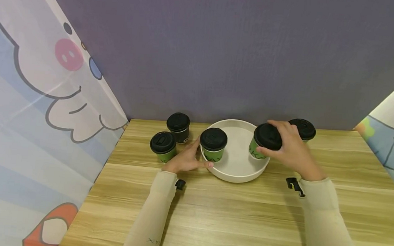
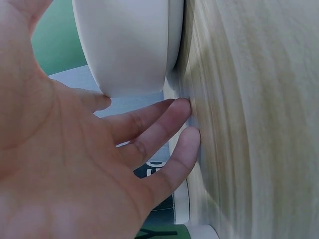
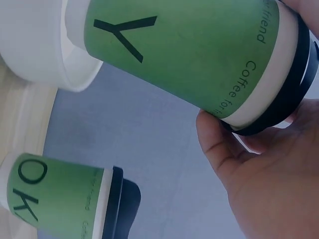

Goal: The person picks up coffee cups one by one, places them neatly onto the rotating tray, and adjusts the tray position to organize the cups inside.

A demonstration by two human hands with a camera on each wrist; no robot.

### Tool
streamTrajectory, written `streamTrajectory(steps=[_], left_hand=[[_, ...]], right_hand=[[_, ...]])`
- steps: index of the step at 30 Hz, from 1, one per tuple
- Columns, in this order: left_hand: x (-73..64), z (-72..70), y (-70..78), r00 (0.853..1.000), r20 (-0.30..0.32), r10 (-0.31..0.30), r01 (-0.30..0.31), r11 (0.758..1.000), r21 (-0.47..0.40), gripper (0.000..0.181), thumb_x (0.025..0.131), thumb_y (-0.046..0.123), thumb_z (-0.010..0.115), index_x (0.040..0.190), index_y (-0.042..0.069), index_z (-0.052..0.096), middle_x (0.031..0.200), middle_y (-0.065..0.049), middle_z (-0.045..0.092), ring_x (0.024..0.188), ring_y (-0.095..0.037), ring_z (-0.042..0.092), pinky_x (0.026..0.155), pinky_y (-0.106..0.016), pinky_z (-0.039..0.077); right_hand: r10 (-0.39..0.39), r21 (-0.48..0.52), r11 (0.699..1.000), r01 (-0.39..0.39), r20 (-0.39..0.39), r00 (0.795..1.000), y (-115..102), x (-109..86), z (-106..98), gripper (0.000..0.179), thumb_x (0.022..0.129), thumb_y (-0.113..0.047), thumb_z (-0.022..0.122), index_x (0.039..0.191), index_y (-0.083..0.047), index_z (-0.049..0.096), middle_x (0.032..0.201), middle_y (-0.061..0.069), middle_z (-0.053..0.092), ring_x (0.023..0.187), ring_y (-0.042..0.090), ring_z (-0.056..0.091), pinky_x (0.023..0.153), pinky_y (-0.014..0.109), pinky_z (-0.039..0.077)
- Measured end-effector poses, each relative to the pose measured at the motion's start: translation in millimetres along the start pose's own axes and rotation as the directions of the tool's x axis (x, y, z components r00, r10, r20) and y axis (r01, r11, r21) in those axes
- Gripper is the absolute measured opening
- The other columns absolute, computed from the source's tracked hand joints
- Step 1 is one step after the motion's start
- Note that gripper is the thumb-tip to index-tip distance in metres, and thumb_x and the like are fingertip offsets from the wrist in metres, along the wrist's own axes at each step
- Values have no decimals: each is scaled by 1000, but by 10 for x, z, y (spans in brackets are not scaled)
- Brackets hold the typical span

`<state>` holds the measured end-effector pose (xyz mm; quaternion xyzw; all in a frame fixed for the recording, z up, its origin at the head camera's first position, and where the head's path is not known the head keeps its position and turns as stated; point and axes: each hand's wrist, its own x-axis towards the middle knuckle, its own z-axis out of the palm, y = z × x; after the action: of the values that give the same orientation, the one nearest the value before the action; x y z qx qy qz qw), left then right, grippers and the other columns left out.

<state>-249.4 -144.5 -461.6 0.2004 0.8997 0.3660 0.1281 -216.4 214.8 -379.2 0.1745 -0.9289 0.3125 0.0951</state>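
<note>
My right hand [image 1: 292,148] grips a green paper coffee cup [image 3: 179,55] around its black lid. The cup stands tilted over the right side of a round white tray [image 1: 237,178], its base at the rim in the right wrist view. My left hand [image 1: 188,159] is at the tray's left side with fingers spread. In the left wrist view its index finger touches the tray's wall [image 2: 132,55], while other fingertips reach the table. Another green cup [image 1: 213,155], with a black lid, stands inside the tray on the left, close to my left thumb.
To the left stand a green lidded cup [image 1: 166,156] and a black one [image 1: 181,136] behind it. Another green lidded cup [image 3: 60,191] is right of the tray, partly hidden by my right hand in the head view. A grey wall [image 1: 230,56] borders the wooden table [image 1: 231,218].
</note>
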Motion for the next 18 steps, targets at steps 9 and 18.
streamTrajectory(steps=[9, 18], left_hand=[[-5, 0, -20, 1000, 11, -22, 22, 1000, -15, 120, 82, 57, 81, 163, 40, -6, 171, -7, 21, 156, -24, 24, 124, -52, 27], [-21, -9, -3, 998, 16, -56, 56, 998, -7, 121, 82, 59, 79, 165, 33, -4, 172, -9, 19, 157, -26, 23, 124, -54, 27]], right_hand=[[-82, -10, 997, 82, 19, 996, -69, 21, 165, 89, 80, -38, 88, 151, -6, 45, 144, 24, 48, 128, 44, 41, 102, 64, 39], [-130, -22, 991, 131, 43, 991, -141, 54, 339, 91, 78, -39, 90, 149, -4, 46, 148, 22, 47, 138, 45, 40, 109, 65, 37]])
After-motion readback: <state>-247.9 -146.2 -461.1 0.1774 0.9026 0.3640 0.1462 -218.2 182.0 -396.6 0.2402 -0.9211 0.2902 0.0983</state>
